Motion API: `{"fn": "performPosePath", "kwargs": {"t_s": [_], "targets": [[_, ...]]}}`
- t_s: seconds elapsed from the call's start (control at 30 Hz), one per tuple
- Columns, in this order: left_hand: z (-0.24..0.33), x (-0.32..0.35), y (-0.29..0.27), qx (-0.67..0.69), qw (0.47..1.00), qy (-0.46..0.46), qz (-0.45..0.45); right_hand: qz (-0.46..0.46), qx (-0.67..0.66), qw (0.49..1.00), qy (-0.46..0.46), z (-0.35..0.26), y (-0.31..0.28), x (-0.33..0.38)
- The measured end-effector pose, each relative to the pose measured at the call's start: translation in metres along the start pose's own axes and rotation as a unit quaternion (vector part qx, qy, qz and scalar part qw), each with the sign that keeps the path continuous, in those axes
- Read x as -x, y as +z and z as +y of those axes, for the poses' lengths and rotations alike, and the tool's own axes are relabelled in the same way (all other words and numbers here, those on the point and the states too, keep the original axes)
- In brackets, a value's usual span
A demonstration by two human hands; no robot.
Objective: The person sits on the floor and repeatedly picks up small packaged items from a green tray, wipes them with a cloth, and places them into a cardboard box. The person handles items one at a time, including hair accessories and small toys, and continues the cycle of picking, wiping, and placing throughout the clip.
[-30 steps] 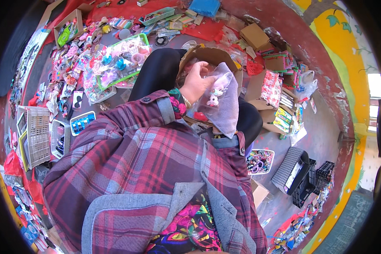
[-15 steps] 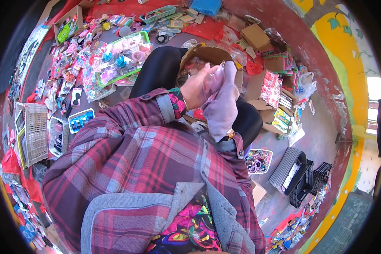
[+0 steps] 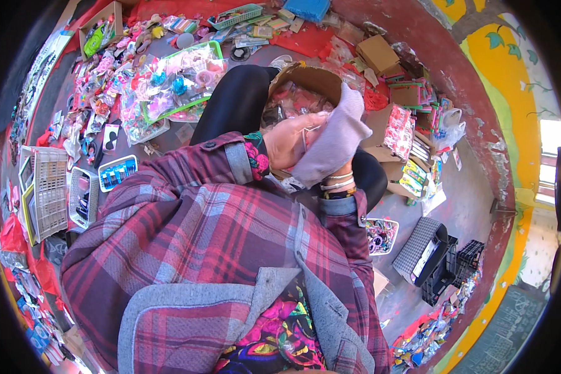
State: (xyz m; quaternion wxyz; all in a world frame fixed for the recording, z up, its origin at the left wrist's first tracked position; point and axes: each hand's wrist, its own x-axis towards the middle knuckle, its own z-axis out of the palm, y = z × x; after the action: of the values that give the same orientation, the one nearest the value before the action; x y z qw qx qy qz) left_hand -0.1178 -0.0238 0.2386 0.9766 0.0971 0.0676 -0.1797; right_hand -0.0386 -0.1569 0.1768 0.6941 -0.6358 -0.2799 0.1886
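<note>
A pale lilac cloth (image 3: 337, 135) hangs over my right hand, hiding its fingers. The wrist of my right hand (image 3: 341, 172), with bangles, comes out below the cloth. My left hand (image 3: 286, 141) is closed at the cloth's left edge, its fingertips partly behind the fabric. A thin pale band or edge shows by its fingers; what it is I cannot make out. Both hands are above the near side of an open cardboard box (image 3: 328, 81) between my knees. Inside the box lie clear plastic packets (image 3: 291, 100) with reddish contents.
Left of my knee, a green-rimmed tray (image 3: 216, 50) is heaped with bagged trinkets. White baskets (image 3: 83, 198) stand at the left. An open carton of packets (image 3: 397, 132) is on the right, nearer me a white tray of hair ties (image 3: 380, 237) and black crates (image 3: 439, 283).
The lilac cloth has spread and shifted right, uncovering my right wrist. My left hand has turned and lowered slightly. Clear plastic seen at its fingers earlier no longer shows there.
</note>
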Motion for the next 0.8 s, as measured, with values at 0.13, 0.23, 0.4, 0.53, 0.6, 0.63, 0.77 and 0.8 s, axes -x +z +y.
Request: {"fn": "performPosePath", "kwargs": {"t_s": [0.13,0.23,0.4,0.53,0.6,0.63,0.77,0.8], "targets": [[0.008,0.000,-0.032,0.065,0.994,-0.036,-0.079,0.077,0.226,0.969,-0.058,-0.080,0.024,-0.017],[0.019,0.012,-0.010,0.040,0.996,-0.005,-0.080,0.110,-0.282,0.948,0.102,-0.074,0.019,-0.010],[0.061,0.041,-0.016,0.128,0.987,0.057,-0.080,0.034,0.038,0.999,-0.007,-0.048,0.002,0.004],[0.102,0.082,-0.043,0.062,0.969,0.237,-0.038,0.035,0.042,0.996,0.073,-0.023,-0.020,0.019],[0.129,0.099,-0.071,0.054,0.951,0.306,-0.006,0.084,-0.032,0.980,0.176,-0.010,-0.026,0.024],[0.142,0.108,-0.087,0.046,0.939,0.341,0.032,0.082,0.002,0.984,0.157,-0.009,-0.024,0.024],[0.186,0.134,-0.129,-0.102,0.808,0.490,0.311,0.085,0.051,0.993,0.071,0.022,-0.031,0.025],[0.198,0.136,-0.153,-0.168,0.759,0.522,0.351,0.087,0.090,0.991,0.051,0.021,-0.030,0.024]]}}
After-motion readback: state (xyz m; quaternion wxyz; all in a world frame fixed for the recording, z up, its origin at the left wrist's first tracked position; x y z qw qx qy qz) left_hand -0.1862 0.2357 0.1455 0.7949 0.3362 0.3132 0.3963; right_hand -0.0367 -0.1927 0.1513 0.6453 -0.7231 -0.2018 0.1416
